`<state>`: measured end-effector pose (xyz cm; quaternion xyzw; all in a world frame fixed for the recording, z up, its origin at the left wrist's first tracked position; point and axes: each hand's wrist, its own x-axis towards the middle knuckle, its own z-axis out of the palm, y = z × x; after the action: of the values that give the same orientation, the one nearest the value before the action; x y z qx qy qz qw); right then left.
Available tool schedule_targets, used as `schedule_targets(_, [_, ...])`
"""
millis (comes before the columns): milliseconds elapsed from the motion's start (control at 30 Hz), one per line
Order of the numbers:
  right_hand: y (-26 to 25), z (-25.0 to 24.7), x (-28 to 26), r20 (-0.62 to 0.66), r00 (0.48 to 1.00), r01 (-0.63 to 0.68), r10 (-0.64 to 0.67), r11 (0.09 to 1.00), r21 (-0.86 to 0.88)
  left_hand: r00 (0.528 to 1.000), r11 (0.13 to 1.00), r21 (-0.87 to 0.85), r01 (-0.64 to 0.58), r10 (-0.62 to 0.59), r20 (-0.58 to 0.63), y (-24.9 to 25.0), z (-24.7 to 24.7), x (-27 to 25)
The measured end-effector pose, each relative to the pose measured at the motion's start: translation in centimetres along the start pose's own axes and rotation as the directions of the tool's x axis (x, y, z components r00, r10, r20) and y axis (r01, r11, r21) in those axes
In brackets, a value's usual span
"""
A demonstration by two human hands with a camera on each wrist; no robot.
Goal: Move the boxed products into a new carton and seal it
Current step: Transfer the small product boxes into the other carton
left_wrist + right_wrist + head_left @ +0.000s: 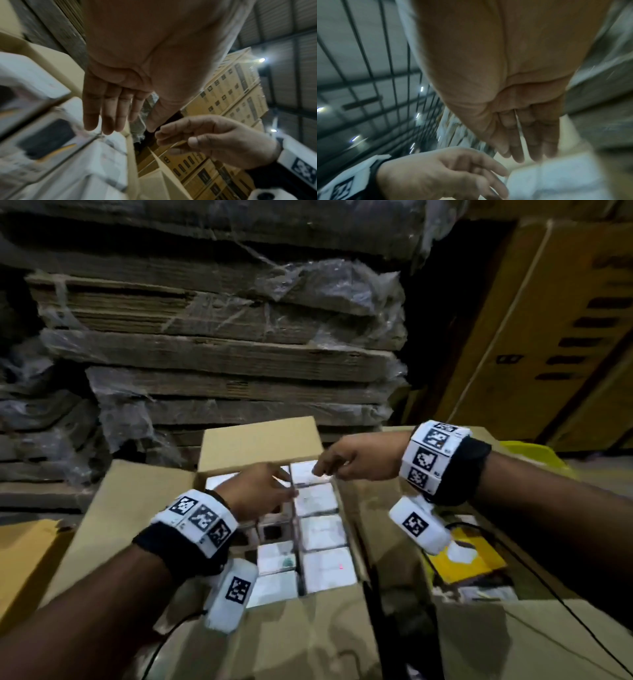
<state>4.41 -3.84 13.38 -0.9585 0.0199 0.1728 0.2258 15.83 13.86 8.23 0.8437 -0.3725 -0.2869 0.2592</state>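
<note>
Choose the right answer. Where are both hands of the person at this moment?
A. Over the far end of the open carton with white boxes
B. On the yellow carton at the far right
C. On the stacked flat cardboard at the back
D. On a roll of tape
A: in the head view the left hand and the right hand are both above the far white boxes in the open carton.

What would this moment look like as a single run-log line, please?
stage: reaching into carton | left hand: open over white boxes | right hand: loosely curled, empty, at far row | flaps: open, unsealed
</note>
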Motion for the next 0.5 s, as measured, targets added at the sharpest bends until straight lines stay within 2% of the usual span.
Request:
schedule_targets(133, [5.0, -1.2, -7.4, -0.191, 0.975, -0.099, 0.113, 0.991, 0.085, 0.972, 0.958, -0.212, -0.192, 0.157, -0.174, 5.7, 2.3, 0.9])
schedule_targets(267, [10.6, 0.0, -13.4, -0.33, 0.883, -0.286, 0.333, 0.94, 0.185, 0.952, 0.916, -0.295, -0.272, 0.211, -0.222, 10.4, 6.1, 1.9])
schedule_targets(400, [16.6, 2.3, -16.3, -0.348, 0.788, -0.446, 0.508, 0.861, 0.246, 0.965, 0.92, -0.298, -0.255, 0.225, -0.132, 14.1, 11.0, 3.4])
schedule_targets(500, [19.4, 3.4, -16.3, -0.242, 0.758, -0.563, 0.605, 0.795, 0.225, 0.977, 0.947, -0.245, -0.207, 0.215, 0.006, 15.8, 14.1, 4.8])
